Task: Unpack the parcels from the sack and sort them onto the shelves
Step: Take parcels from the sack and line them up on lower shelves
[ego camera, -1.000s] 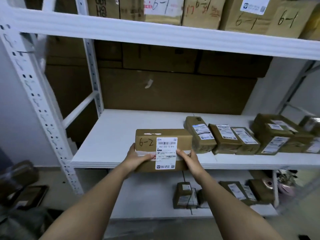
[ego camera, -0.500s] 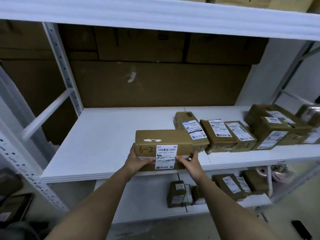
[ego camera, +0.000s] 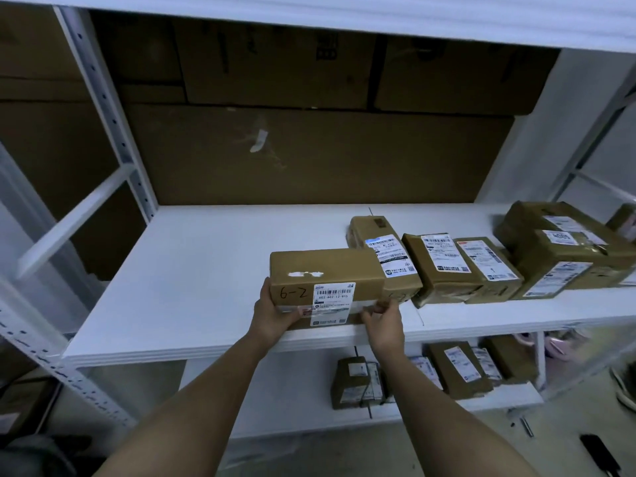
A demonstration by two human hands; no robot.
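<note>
A brown cardboard parcel [ego camera: 327, 273] marked "6-2", with a white barcode label on its front, sits at the front edge of the white middle shelf [ego camera: 192, 277]. My left hand [ego camera: 272, 313] grips its lower left corner. My right hand [ego camera: 383, 318] holds its lower right front edge with curled fingers. The parcel's right end touches a neighbouring labelled parcel [ego camera: 385, 256].
A row of several labelled brown parcels [ego camera: 481, 266] fills the right half of the middle shelf. More parcels [ego camera: 457, 368] lie on the lower shelf. Large cardboard boxes [ego camera: 309, 153] stand behind. A white perforated upright [ego camera: 113, 115] is at the left. The shelf's left half is bare.
The parcel has moved forward onto the shelf and now rests beside the row. The view has come closer and dropped lower. Both hands stay on the parcel.
</note>
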